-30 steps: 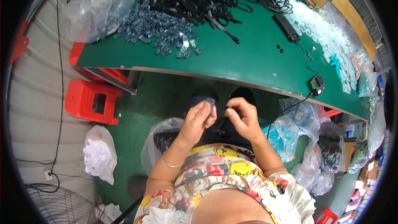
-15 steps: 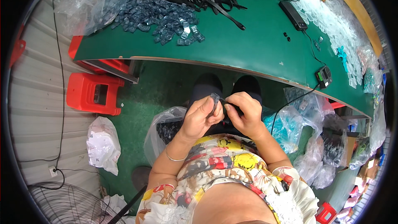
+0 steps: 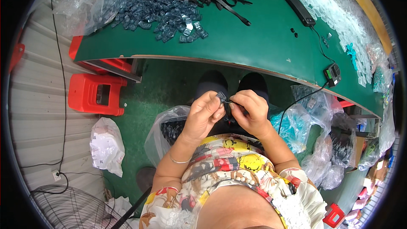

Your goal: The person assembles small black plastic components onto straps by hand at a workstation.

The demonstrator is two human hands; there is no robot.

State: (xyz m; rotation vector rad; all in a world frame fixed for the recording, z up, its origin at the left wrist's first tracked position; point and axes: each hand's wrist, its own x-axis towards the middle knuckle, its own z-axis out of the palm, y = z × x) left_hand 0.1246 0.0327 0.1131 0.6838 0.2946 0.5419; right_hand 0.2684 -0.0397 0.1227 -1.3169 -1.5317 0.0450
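Hands meet below the table edge, over the lap: left hand pinches a small clip, right hand grips its thin black cord.

Head camera, one view only: I look steeply down from the wearer's head past the chest to both hands, the left hand and right hand, close below the lens at centre frame. The green table arches across the top (fisheye bending its edge); floor and red stool lie farther left.
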